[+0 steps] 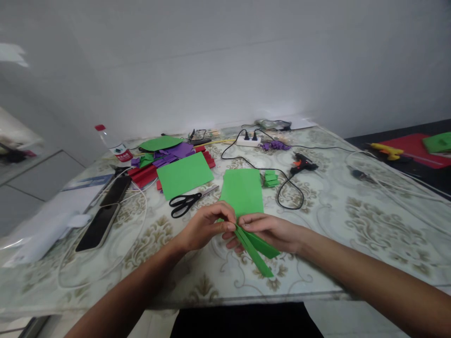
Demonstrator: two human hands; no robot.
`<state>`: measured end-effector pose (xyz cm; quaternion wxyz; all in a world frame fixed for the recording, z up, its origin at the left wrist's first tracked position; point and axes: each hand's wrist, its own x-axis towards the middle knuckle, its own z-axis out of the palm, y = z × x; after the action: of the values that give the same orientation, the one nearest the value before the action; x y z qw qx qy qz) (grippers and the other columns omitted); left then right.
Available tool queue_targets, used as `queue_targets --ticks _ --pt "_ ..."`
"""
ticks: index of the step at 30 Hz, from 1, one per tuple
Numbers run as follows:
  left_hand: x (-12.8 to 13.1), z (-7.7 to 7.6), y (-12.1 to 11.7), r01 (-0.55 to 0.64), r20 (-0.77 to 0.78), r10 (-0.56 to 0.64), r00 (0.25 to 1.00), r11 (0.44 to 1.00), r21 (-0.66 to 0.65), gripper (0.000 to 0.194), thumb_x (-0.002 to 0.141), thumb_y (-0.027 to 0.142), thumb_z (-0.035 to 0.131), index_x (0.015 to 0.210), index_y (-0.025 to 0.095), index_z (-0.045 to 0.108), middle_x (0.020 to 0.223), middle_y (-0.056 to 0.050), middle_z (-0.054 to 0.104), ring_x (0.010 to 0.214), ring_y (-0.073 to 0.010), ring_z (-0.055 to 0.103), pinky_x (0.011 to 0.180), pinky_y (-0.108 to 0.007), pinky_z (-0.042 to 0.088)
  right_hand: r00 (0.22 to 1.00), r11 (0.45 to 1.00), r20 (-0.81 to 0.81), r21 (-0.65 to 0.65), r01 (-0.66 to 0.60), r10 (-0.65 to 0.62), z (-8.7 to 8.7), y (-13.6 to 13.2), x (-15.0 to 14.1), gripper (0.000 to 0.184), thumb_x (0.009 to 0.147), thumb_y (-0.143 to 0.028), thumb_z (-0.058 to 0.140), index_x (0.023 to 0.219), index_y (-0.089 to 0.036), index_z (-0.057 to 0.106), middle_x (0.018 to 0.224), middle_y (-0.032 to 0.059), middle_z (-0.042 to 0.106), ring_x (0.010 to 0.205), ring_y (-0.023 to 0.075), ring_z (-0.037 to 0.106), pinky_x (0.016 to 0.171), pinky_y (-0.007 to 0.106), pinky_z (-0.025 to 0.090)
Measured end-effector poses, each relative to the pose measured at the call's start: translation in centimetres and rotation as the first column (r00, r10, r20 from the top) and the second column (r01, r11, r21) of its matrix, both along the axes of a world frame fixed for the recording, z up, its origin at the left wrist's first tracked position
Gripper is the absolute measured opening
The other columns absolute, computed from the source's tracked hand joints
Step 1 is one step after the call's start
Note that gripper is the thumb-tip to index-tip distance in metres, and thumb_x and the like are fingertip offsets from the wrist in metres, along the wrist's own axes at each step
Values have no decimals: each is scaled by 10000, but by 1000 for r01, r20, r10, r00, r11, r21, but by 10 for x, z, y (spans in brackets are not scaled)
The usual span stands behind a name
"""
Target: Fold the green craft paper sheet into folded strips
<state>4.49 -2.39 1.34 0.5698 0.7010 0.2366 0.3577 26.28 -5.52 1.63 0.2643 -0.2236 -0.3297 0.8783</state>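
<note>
Between my two hands, near the front of the table, is a folded strip of green paper (254,253), its loose ends hanging toward me. My left hand (211,224) pinches its upper end between thumb and fingers. Close beside it, my right hand (269,230) grips the same strip, with some fingers underneath. A green sheet (242,188) lies just beyond my hands. Black-handled scissors (186,203) rest to the left, below another green sheet (185,174). A small bundle of green paper pieces (271,178) sits right of the nearer sheet.
A black glue gun (303,163) with a looping cord lies at the right, near a white power strip (248,141). Purple and red paper (143,175) is piled at back left beside a bottle (118,148). A phone (97,227) and cables lie left; a yellow glue gun (387,150) is far right.
</note>
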Motion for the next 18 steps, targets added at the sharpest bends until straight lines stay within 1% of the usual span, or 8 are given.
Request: queue_targets --ticks 2,4,7,9,11,13,15,18 --pt "0 0 1 -15 -8 15 1000 997 82 170 858 318 778 858 160 714 918 -74 654 882 -182 619 836 -318 482 1000 1000 -15 -1 -18 18 1 0 0 222 753 -290 811 866 -140 692 948 109 750 919 259 730 955 432 504" --pt "1 -1 2 -49 -26 52 998 992 113 168 865 317 770 907 167 708 923 -70 661 901 -186 622 852 -324 483 999 999 -3 17 32 -32 -1 1 -1 213 748 -294 815 830 -141 691 913 94 749 855 238 727 889 397 528" --pt "1 -2 0 -161 -75 169 983 981 109 220 910 341 710 1045 176 659 966 -64 659 899 -182 626 827 -315 497 971 973 75 76 219 -225 -6 3 -2 227 717 -303 847 750 -148 685 794 45 717 725 176 677 730 300 517" --pt "1 -3 -2 -211 -115 232 966 962 172 244 944 340 659 1122 179 615 995 -63 651 908 -177 622 841 -314 498 914 922 154 162 353 -377 -10 5 -3 242 701 -324 867 745 -149 705 715 12 675 658 140 615 637 254 466" --pt "2 -4 -5 -208 -145 250 957 944 257 259 958 319 631 1169 181 572 1005 -63 642 915 -175 615 853 -318 499 846 863 219 270 427 -487 -13 6 -3 264 706 -372 864 767 -149 737 701 6 661 653 132 579 613 247 435" --pt "2 -6 -7 -190 -175 256 951 926 326 275 957 282 619 1200 186 531 1017 -65 634 921 -176 612 853 -323 503 797 817 259 373 439 -546 -15 6 -4 293 725 -422 838 802 -150 763 761 24 691 702 145 588 660 266 446" --pt "2 -8 -8 -190 -210 287 935 902 389 296 952 241 606 1224 193 501 1036 -65 629 930 -177 610 855 -330 505 766 783 281 456 423 -578 -16 7 -4 307 736 -439 816 858 -160 778 820 35 716 747 160 603 709 290 462" --pt "2 -9 -8 -194 -249 332 910 871 452 276 945 206 585 1204 199 489 1031 -58 627 911 -176 607 842 -332 507 750 746 289 546 381 -594 -18 7 -4 314 733 -418 807 924 -174 758 787 23 705 718 163 603 693 305 469"
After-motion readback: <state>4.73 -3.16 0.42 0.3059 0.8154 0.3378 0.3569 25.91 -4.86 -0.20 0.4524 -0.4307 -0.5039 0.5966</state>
